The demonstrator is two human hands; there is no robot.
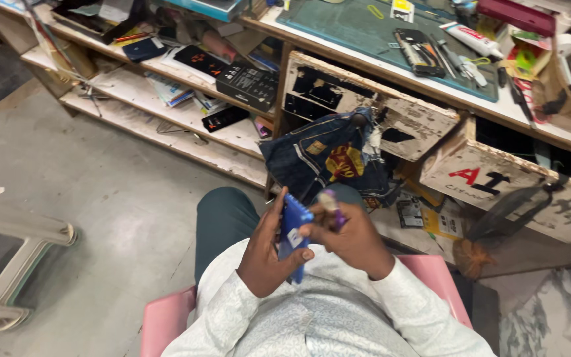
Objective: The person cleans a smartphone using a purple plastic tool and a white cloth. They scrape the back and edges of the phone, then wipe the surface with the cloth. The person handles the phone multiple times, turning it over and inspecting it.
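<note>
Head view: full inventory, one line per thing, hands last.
phone: 1, blue, upright between both hands
small tool: 1, purple, in right hand, at the phone's upper edge
denim bag: 1, dark blue with red and yellow patch, hanging on the drawer front
wooden drawers: 2 visible, worn white paint, under the bench
cutting mat: 1, green, on the bench top
calculator: 1, black, on the upper shelf
stool: 1, pink, under the person
white frame: 1, on the floor at left
left hand: holds the phone
right hand: holds the small tool, fingers on the phone
</note>
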